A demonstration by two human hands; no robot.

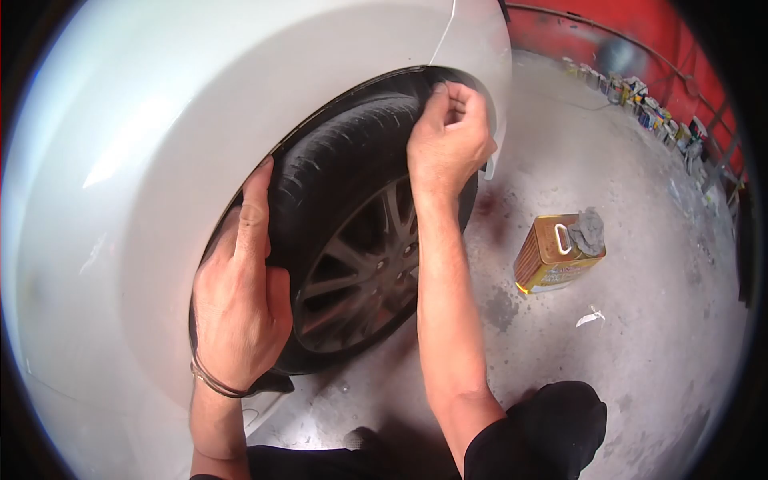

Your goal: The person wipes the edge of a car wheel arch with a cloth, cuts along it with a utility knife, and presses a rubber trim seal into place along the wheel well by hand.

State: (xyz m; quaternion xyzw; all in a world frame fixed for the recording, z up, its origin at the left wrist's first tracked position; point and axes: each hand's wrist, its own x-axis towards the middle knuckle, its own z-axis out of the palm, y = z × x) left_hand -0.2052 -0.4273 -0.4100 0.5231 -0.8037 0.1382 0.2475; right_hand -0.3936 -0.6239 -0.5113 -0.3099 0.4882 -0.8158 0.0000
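The white car body panel (pixel 184 96) curves around a black tyre (pixel 352 132) with a grey multi-spoke wheel rim (pixel 352 276). My left hand (pixel 244 296) lies along the left side of the wheel arch, its index finger stretched up the arch edge and thumb apart. Its other fingers are partly hidden inside the arch. Near the top right of the arch edge, my right hand (pixel 454 132) is closed in a pinch, thumb against fingers. What the pinch holds is too small and dark to make out. A dark bracelet (pixel 214 382) circles my left wrist.
A brown and gold rectangular metal can (pixel 556 252) stands on the concrete floor to the right, a grey crumpled cloth-like piece (pixel 588 232) on top. A white scrap (pixel 590 318) lies near it. Several cans and bottles (pixel 640 104) line the red wall (pixel 640 32).
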